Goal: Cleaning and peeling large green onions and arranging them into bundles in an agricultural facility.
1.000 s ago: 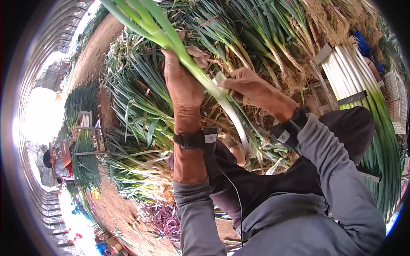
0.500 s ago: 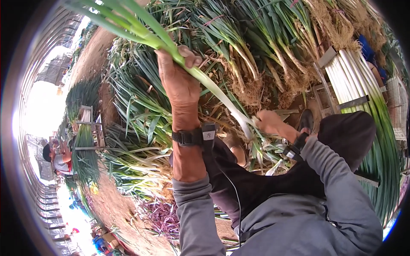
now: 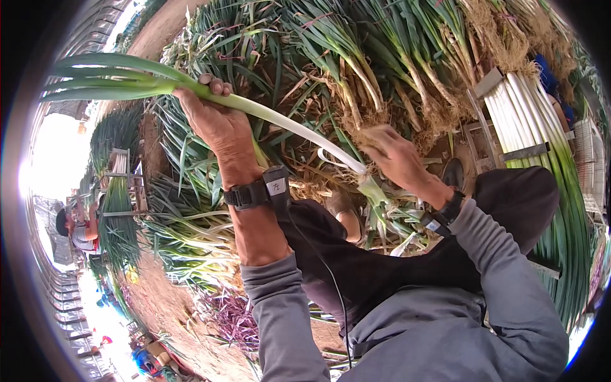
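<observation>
My left hand (image 3: 219,127) is closed around a long green onion (image 3: 289,126) where its white shaft turns green. The leaves fan out to the left, and the white root end slants down to the right. A thin curl of peeled skin hangs beside that end. Just above and right of the root end is my right hand (image 3: 401,162), its fingers loosely stretched and holding nothing that I can see. Below the tip lies a pale green piece of stripped outer leaf (image 3: 372,189), apart from my fingers.
Unpeeled green onions with brown roots (image 3: 407,70) lie in heaps ahead. At right, a metal rack (image 3: 525,151) holds cleaned white stalks. Stripped leaves (image 3: 191,248) and a purple pile (image 3: 232,318) lie at left. Far left, another person (image 3: 79,229) sits beside a second loaded rack (image 3: 121,184).
My left hand has moved left and slightly down with the green onion, which now lies flatter. My right hand has risen from the root end, its fingers loosened from a pinch.
</observation>
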A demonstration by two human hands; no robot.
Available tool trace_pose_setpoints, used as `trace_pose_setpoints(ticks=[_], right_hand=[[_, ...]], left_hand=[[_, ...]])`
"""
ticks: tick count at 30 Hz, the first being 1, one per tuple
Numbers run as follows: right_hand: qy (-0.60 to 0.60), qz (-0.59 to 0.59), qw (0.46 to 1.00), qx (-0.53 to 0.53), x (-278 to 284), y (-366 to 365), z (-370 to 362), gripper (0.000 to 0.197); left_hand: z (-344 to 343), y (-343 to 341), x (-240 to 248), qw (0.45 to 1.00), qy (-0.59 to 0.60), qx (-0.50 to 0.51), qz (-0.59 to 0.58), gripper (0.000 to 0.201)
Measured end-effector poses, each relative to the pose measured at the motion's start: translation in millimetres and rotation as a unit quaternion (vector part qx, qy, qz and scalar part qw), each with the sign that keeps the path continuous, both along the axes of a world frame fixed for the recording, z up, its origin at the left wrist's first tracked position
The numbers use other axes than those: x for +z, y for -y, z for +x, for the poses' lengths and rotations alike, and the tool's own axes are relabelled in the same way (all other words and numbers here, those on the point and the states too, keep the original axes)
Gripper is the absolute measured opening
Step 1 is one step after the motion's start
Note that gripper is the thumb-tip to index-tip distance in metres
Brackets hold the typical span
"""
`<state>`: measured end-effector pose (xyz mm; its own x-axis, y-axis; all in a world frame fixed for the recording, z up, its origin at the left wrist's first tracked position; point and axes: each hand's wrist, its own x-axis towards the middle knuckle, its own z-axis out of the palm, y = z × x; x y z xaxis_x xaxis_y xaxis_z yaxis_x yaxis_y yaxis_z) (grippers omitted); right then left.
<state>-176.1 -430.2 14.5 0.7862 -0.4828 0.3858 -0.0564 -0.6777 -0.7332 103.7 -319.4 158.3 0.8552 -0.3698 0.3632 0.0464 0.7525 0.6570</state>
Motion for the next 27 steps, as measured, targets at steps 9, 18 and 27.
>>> trace_pose_setpoints(ticks=[9, 18, 27], right_hand=[[-0.052, -0.258, 0.963, 0.055, 19, -21, 47, 0.010], [-0.302, -0.156, 0.937, 0.080, -101, 9, -59, 0.011], [-0.120, 0.193, 0.972, 0.062, -13, 5, -3, 0.065]], left_hand=[[-9, 8, -13, 0.993, -0.014, 0.107, 0.044, 0.043], [26, -13, -6, 0.977, 0.013, 0.205, 0.063, 0.047], [57, -43, -35, 0.954, -0.032, 0.275, 0.118, 0.035]])
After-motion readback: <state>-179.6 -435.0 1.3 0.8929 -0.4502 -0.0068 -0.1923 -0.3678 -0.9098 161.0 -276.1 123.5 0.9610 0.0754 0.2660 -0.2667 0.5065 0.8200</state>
